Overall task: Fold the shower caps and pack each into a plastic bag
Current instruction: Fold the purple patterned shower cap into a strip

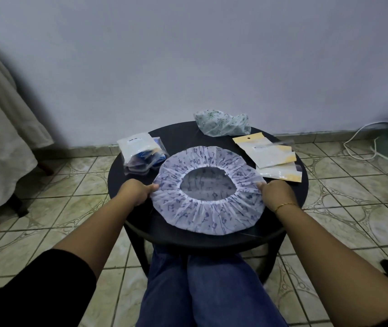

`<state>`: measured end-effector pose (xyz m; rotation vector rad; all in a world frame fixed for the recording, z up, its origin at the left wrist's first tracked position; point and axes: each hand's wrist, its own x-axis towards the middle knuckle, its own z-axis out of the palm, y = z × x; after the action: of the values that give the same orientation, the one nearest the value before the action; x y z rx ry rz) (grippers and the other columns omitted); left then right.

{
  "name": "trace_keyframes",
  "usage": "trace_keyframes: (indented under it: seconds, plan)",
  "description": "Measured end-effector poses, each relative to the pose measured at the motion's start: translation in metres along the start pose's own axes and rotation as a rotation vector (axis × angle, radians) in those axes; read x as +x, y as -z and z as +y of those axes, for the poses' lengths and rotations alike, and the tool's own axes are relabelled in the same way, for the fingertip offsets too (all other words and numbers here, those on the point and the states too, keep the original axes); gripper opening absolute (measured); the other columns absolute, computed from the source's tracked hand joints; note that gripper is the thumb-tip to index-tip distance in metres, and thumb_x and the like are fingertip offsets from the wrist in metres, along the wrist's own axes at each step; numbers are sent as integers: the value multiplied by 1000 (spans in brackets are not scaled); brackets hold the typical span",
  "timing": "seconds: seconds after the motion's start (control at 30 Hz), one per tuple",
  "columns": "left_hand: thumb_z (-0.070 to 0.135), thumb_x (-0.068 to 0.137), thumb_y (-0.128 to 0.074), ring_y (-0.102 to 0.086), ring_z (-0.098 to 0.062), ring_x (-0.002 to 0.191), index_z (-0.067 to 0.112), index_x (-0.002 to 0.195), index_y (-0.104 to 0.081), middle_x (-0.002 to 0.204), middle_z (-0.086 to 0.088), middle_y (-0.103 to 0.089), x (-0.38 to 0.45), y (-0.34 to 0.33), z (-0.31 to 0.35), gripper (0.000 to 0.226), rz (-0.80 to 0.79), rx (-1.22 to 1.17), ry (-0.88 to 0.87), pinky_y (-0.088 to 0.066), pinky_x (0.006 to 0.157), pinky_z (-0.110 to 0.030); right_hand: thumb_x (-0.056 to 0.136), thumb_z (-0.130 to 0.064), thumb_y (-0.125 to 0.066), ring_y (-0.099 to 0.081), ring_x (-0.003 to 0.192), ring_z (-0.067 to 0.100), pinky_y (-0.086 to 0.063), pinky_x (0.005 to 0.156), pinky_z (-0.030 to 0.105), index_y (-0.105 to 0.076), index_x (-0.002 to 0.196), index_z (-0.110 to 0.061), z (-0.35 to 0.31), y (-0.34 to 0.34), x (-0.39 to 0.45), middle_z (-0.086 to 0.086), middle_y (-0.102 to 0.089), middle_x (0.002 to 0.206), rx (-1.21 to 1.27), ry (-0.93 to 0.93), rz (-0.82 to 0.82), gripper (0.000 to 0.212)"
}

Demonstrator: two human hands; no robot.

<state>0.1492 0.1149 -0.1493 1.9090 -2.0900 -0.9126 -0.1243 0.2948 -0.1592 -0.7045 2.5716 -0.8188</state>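
**A:** What is shown at the centre of the frame?

**B:** A white shower cap (pixel 208 188) with a blue-purple print is spread flat, opening upward, on a round dark table (pixel 127 166). Its left edge is pinched by the left hand (pixel 134 191), and its right edge is gripped by the right hand (pixel 275 194). The two hands are held well apart, one on each side of the cap. A thin gold bracelet (pixel 285 206) is worn on the right wrist.

**A:** What else is laid on the table?

**B:** Left of centre, just beside the cap, filled plastic bags (pixel 141 152) are stacked; blue material is seen inside, probably folded caps, though the view is too blurred to be sure. Right of centre, flat empty bags (pixel 273 155) with yellow-and-white backing are fanned out. At the table's far edge, a crumpled cap with a green print (pixel 221 123) is heaped against the pale wall.

**A:** And lower down?

**B:** Blue-trousered legs (pixel 202 286) are seen under the table, above a patterned tile floor (pixel 70 192).
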Motion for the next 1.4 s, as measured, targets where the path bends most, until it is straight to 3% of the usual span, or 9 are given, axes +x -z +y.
trace_keyframes:
  seconds: [0.2,0.37,0.47,0.53,0.67,0.8,0.93,1.1,1.4]
  plan:
    - [44,94,-51,-59,-34,106,-2,106,-67,111,-22,-65,-9,8,2,51,-24,184,-92,-42,77,-33,96,-44,-45,-56,107,37,-40,81,36,-61,110,1,-3,0,-3,22,-61,116,-74,-38,10,49]
    - [34,97,-47,-58,-30,99,3,96,-68,103,-16,-65,-16,7,3,38,0,219,-125,-42,77,-30,95,-48,-45,-56,107,36,-41,85,37,-63,106,-1,-3,0,-5,21,-61,116,-75,-52,9,51]
    - [23,90,-53,-55,-23,81,12,78,-60,87,-9,-60,-17,5,-1,18,4,115,-171,-39,70,-27,94,-52,-42,-56,84,32,-39,72,33,-60,73,-6,1,5,-7,18,-63,93,-22,61,-11,54]
    - [21,88,-56,-53,-20,81,14,90,-54,86,-5,-57,-17,5,-3,8,13,4,-199,-39,73,-28,95,-53,-38,-53,77,30,-36,70,32,-62,71,-3,2,10,-13,14,-58,82,59,142,-14,61]
    - [23,93,-53,-54,-20,90,10,126,-41,88,2,-54,-16,0,-1,37,90,-279,-233,-39,78,-28,91,-60,-39,-57,84,30,-37,72,31,-67,92,5,6,16,-11,15,-64,90,128,120,-47,71]
    - [36,90,-60,-55,-20,88,12,110,-43,97,-3,-58,-16,-3,1,35,150,-334,-249,-40,74,-30,83,-59,-57,-57,88,31,-42,76,33,-61,96,3,8,16,-12,17,-63,97,133,-13,-158,63]
    - [16,88,-65,-56,-19,80,16,87,-53,84,-4,-62,-13,-3,-3,12,63,-314,-309,-41,63,-23,82,-37,-69,-56,76,27,-41,70,32,-64,87,4,5,16,-15,15,-61,86,151,4,-194,43]
    - [6,89,-63,-60,-11,95,9,111,-69,104,-2,-67,-19,6,-9,23,-100,-317,-304,-45,88,-22,85,-30,-67,-55,76,26,-36,60,29,-61,80,2,4,19,-14,11,-58,74,79,33,-139,33]
    - [-3,84,-65,-59,-14,101,5,123,-62,119,-8,-64,-19,13,-15,40,-137,-272,-228,-43,98,-26,90,-26,-58,-60,100,31,-36,70,25,-67,102,-1,4,18,-16,18,-65,106,19,-10,-72,30]
